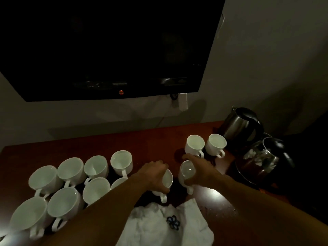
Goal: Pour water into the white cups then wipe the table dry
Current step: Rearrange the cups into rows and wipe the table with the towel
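**Q:** Near the middle of the table (150, 139), how does each cup sit against its grip?

**A:** The left hand (156, 174) comes down from above on one white cup (168, 180). Its fingers curl over the rim. The cup body shows below and to the right of the palm, and the handle points back toward the person. The right hand (198, 170) has its grip closed on a second white cup (186, 172), which is tilted so that its mouth faces the camera. The fingers wrap its far side, and the thumb is at the bottom by the handle. The two held cups are just beside each other but apart.

**Q:** And the other things for the task?

**A:** A cluster of white cups (95, 189) stands to the left, a pair of white cups (195, 144) behind the right hand, and a crumpled white cloth (152, 226) lies nearest the person. Two kettles are at the right, a steel kettle (237, 125) and a second kettle (262, 157).

**Q:** Any writing?

**A:** The television (106, 41) has faint lettering on its lower edge beside a red light (121, 91) (too blurred to read). The cloth bears a dark blue looped emblem (173, 222), with no letters I can make out.
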The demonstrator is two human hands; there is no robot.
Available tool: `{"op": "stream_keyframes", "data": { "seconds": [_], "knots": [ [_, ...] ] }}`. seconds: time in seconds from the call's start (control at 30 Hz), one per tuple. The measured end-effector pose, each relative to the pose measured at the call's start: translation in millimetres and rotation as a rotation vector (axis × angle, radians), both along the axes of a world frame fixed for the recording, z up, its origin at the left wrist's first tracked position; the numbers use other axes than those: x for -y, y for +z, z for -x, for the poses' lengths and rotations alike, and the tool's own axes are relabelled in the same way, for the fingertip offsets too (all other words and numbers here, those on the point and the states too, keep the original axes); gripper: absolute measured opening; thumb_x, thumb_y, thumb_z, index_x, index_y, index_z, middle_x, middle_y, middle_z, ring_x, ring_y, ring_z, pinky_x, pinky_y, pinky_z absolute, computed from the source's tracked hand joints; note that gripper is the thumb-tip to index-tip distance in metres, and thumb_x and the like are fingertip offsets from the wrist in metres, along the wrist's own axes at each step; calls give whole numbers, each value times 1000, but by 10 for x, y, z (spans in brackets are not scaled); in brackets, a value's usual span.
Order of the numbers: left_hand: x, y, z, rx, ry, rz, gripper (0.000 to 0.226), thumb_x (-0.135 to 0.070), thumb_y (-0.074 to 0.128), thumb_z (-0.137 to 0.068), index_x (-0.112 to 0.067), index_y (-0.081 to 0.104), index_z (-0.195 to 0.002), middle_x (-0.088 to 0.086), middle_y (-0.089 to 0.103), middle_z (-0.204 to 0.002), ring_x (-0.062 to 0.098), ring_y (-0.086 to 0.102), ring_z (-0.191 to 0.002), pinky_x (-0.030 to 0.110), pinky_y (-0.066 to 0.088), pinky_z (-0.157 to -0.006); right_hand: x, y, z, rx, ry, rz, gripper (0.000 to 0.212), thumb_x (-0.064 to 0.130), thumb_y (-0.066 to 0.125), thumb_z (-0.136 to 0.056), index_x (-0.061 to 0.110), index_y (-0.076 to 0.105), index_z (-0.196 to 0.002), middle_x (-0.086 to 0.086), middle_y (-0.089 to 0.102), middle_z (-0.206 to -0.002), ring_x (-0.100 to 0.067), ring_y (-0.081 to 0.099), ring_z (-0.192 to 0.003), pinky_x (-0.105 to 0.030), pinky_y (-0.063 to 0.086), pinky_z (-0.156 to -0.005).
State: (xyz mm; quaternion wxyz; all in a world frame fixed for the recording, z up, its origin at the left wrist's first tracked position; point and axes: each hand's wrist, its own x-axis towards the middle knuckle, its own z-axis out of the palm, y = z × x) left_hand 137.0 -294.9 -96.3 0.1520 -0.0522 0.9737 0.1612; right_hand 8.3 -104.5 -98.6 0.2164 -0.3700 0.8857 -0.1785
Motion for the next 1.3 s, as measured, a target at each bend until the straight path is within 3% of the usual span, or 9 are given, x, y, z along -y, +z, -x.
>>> {"op": "stream_keyframes", "data": {
  "seconds": [0.13, 0.3, 0.53, 0.63, 0.87, 1.0, 1.1, 1.3],
  "knots": [
    [-204, 99, 242, -17, -4, -24, 78, -57, 80, -70, -21, 50, -132, 3, 53, -126, 21, 53, -110, 32, 48, -81, -237, 102, 234, -12, -2, -52, 98, 33, 92, -64, 32, 36, -143, 3, 49, -144, -19, 48, -130, -37, 47, -104],
    [-511, 137, 585, -16, -35, -32, 76, -56, 79, -72, -19, 49, -131, 5, 53, -125, 22, 54, -108, 34, 50, -83, -564, 131, 563, 5, 5, -105, 97, 35, 92, -60, 38, 36, -139, 7, 50, -140, -18, 49, -126, -35, 50, -99],
    [-789, 25, 908, -35, -26, -82, 69, -54, 81, -69, -20, 51, -122, 3, 57, -121, 20, 57, -101, 31, 50, -78, -877, 26, 919, 8, -16, -151, 111, 32, 93, -61, 33, 26, -150, 3, 44, -147, -19, 44, -132, -29, 41, -99],
    [-859, -16, 988, -25, -28, -73, 71, -52, 82, -69, -20, 50, -124, 3, 57, -121, 21, 58, -103, 32, 53, -80, -957, 7, 1023, 12, -8, -177, 106, 31, 93, -61, 32, 29, -146, 1, 45, -144, -19, 45, -128, -26, 41, -94],
    [-972, -20, 1146, -30, 10, -61, 73, -50, 82, -69, -17, 50, -127, 4, 58, -123, 21, 59, -104, 34, 55, -82, -949, -19, 1157, 4, 24, -213, 105, 31, 93, -60, 33, 31, -144, 1, 45, -143, -20, 44, -128, -32, 44, -99],
    [-1093, -5, 1241, -30, 17, -71, 72, -49, 82, -69, -16, 51, -125, 6, 62, -119, 22, 62, -100, 36, 57, -81, -971, -50, 1214, 6, 73, -202, 104, 28, 91, -58, 31, 31, -143, 2, 46, -138, -11, 41, -117, -26, 37, -89],
    [-1190, -19, 1296, -46, 12, -47, 70, -52, 81, -69, -16, 51, -121, 7, 57, -121, 23, 59, -101, 37, 55, -81, -987, -40, 1242, -9, 80, -212, 95, 28, 91, -58, 32, 37, -136, 2, 47, -132, -19, 46, -119, -26, 38, -86],
    [-1298, -84, 1359, -39, 13, -17, 69, -53, 80, -70, -16, 50, -120, 7, 55, -121, 24, 57, -102, 33, 48, -76, -1032, 33, 1249, 2, 108, -182, 93, 23, 92, -63, 26, 39, -140, 0, 45, -140, -20, 45, -126, -36, 46, -101]
  ]
}}
